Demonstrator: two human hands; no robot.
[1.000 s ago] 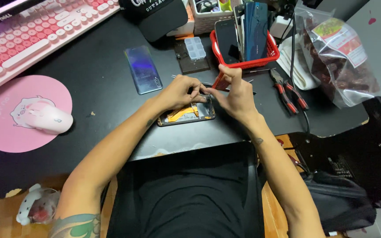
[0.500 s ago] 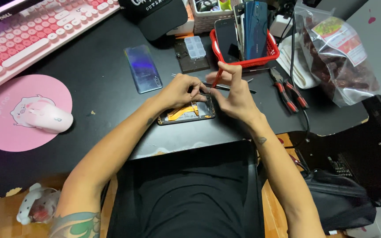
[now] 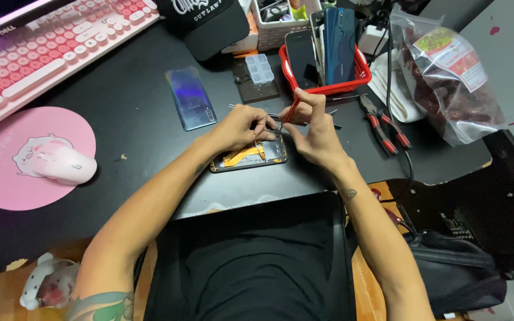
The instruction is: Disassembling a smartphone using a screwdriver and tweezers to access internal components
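Surface: black desk with a worn front edge; the person sat close against it.
Opened phone: lay flat near the front edge of the desk, back cover off, dark frame with an orange-yellow strip showing inside.
Left hand: rested on the far end of the opened phone, fingers curled down and pinched on its upper edge.
Right hand: fingers closed around a red-handled screwdriver, held slanted, tip down at the top right corner of the opened phone.
Hand spacing: fingertips of both hands nearly met over that corner.
Back cover: glossy blue-violet, lay flat beyond the left hand, apart from the opened phone.
Red basket: just behind the hands, holding several phones on edge.
Small parts box: clear, on a dark pad left of the basket.
Pliers: red grips, lay right of the right hand, beside a black cable.
Plastic bag: clear, with dark red contents, at the right end of the desk.
Cap: black, at the far edge.
Keyboard: pink and white, far left.
Mouse: pink, on a round pink mat.
Obstructions: the hands hid the upper end of the opened phone.
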